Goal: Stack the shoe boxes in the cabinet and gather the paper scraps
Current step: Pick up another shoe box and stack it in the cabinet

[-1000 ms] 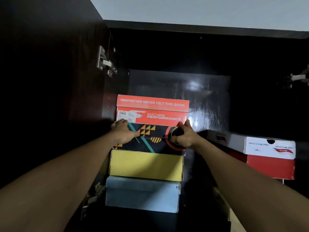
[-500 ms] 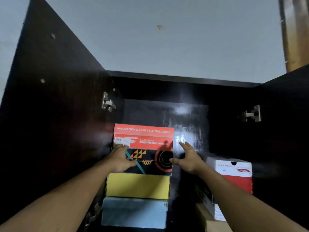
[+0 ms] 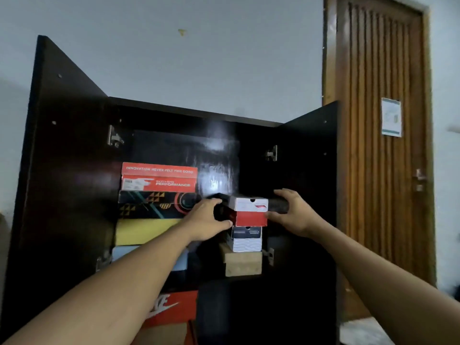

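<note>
Inside the dark open cabinet a left stack rises from a pale blue box through a yellow box and a black patterned box to a red Skechers box on top. To its right, a white-and-red box tops a second stack over a black-and-white box and a tan box. My left hand grips the white-and-red box's left side. My right hand grips its right side.
Both cabinet doors, the left door and the right door, stand swung open. A red Nike box sits on a lower shelf. A brown wooden room door with a paper notice stands at the right.
Both hands left the black patterned box on the left stack and moved right onto the white-and-red box. The view pulled back and tilted, showing the whole cabinet and the room door.
</note>
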{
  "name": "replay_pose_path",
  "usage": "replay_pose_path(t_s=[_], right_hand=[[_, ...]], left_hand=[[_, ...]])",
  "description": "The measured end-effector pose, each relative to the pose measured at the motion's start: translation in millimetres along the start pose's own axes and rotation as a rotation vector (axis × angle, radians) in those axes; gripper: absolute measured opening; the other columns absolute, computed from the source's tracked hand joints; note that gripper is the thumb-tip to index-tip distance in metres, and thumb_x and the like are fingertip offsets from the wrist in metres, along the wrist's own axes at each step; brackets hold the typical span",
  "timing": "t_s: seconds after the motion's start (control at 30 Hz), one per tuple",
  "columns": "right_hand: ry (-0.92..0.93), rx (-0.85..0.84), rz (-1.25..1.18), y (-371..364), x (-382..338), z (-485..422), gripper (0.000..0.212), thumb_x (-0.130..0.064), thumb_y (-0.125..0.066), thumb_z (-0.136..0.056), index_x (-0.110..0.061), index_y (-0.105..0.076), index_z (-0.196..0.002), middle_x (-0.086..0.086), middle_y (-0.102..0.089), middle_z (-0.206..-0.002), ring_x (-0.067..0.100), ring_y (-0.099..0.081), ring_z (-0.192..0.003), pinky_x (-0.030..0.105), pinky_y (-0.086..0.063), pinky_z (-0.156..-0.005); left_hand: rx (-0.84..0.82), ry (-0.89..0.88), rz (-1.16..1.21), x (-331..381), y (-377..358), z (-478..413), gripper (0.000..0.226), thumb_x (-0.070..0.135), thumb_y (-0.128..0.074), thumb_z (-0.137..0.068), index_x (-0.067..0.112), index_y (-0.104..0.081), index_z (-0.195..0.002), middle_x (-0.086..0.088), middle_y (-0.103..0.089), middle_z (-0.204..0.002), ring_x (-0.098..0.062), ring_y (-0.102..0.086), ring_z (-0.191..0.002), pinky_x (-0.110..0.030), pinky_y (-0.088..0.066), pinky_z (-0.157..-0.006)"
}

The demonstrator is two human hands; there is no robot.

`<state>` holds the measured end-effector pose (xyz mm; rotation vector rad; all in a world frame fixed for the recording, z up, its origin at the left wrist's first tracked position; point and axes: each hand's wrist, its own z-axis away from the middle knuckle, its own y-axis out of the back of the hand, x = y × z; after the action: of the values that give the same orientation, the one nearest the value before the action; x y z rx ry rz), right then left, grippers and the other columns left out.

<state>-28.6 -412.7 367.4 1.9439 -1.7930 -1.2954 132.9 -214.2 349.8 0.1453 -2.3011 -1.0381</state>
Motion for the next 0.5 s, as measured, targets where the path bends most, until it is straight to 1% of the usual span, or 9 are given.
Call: replay_pose_path(t_s=[0.03,0.07,0.1,0.13,0.17,0.23,0.27,0.37,0.5], right_hand=[[-0.031,0.008,-0.002,11.5,7.0,18.3,0.081,-0.034,-0.08,-0.084,-0.015,-0.039,-0.151,0.009,-0.032,-0.158,0.023,-0.046,-0.136,0.025,-0.04,-0.106],[-0.066,0.007,0.0,23.7,14.1,35.3,0.081,-0.034,-0.08,-0.084,-0.017,-0.038,-0.151,0.007,-0.035,-0.155,0.022,-0.051,-0.13,0.026,-0.045,-0.1],[-0.102,0.001,0.004,36.4,21.3,50.8,0.081,-0.036,-0.079,-0.084,-0.019,-0.037,-0.152,0.006,-0.038,-0.153,0.021,-0.054,-0.126,0.026,-0.048,-0.095],[-0.138,-0.004,0.011,49.6,29.6,64.7,0.082,-0.037,-0.079,-0.084,-0.021,-0.036,-0.152,0.006,-0.039,-0.153,0.021,-0.055,-0.124,0.027,-0.049,-0.093],[-0.172,0.0,0.026,63.0,38.2,77.6,0.083,-0.039,-0.078,-0.084,-0.022,-0.035,-0.153,0.007,-0.038,-0.154,0.022,-0.054,-0.127,0.031,-0.049,-0.097],[-0.232,0.025,0.083,88.7,55.3,101.8,0.083,-0.041,-0.077,-0.084,-0.023,-0.034,-0.153,0.007,-0.034,-0.158,0.026,-0.044,-0.139,0.04,-0.044,-0.109],[-0.265,0.04,0.111,101.3,64.5,114.4,0.083,-0.043,-0.077,-0.084,-0.024,-0.034,-0.153,0.007,-0.032,-0.159,0.026,-0.04,-0.142,0.042,-0.041,-0.111],[-0.371,0.077,0.194,134.5,90.8,154.0,0.083,-0.047,-0.075,-0.085,-0.025,-0.034,-0.153,0.006,-0.031,-0.16,0.027,-0.038,-0.144,0.04,-0.04,-0.11],[-0.537,0.098,0.313,170.5,137.3,208.0,0.084,-0.048,-0.074,-0.085,-0.021,-0.033,-0.154,0.008,-0.033,-0.159,0.027,-0.042,-0.141,0.037,-0.041,-0.108]], left_hand=[[-0.03,-0.024,0.017,13.8,-12.0,5.1,0.077,0.044,-0.074,-0.085,0.02,-0.039,-0.15,0.001,-0.041,-0.15,-0.018,-0.043,-0.136,-0.023,-0.033,-0.101],[-0.053,-0.046,0.038,26.7,-25.0,8.0,0.077,0.044,-0.075,-0.084,0.02,-0.042,-0.148,0.002,-0.045,-0.147,-0.017,-0.047,-0.132,-0.023,-0.035,-0.099],[-0.073,-0.063,0.061,39.0,-38.1,10.0,0.075,0.045,-0.076,-0.082,0.02,-0.045,-0.147,0.004,-0.05,-0.142,-0.016,-0.052,-0.126,-0.023,-0.039,-0.098],[-0.1,-0.074,0.085,52.7,-51.3,11.8,0.072,0.044,-0.076,-0.082,0.02,-0.048,-0.144,0.004,-0.054,-0.137,-0.016,-0.056,-0.123,-0.024,-0.043,-0.095],[-0.127,-0.09,0.109,66.8,-64.4,12.7,0.071,0.043,-0.076,-0.083,0.021,-0.048,-0.144,0.002,-0.055,-0.135,-0.017,-0.057,-0.123,-0.025,-0.045,-0.094],[-0.192,-0.117,0.143,95.9,-88.8,13.7,0.077,0.044,-0.075,-0.084,0.023,-0.041,-0.149,-0.002,-0.049,-0.147,-0.019,-0.055,-0.127,-0.025,-0.042,-0.094],[-0.218,-0.14,0.149,112.4,-100.7,14.0,0.079,0.045,-0.075,-0.084,0.023,-0.039,-0.151,-0.003,-0.047,-0.149,-0.02,-0.054,-0.127,-0.025,-0.041,-0.094],[-0.268,-0.236,0.159,157.8,-139.5,12.3,0.079,0.049,-0.073,-0.085,0.022,-0.039,-0.151,-0.003,-0.053,-0.145,-0.021,-0.054,-0.127,-0.026,-0.037,-0.094],[-0.399,-0.32,0.232,215.1,-199.9,12.8,0.08,0.052,-0.071,-0.086,0.021,-0.036,-0.152,-0.003,-0.052,-0.145,-0.024,-0.053,-0.128,-0.032,-0.04,-0.097]])
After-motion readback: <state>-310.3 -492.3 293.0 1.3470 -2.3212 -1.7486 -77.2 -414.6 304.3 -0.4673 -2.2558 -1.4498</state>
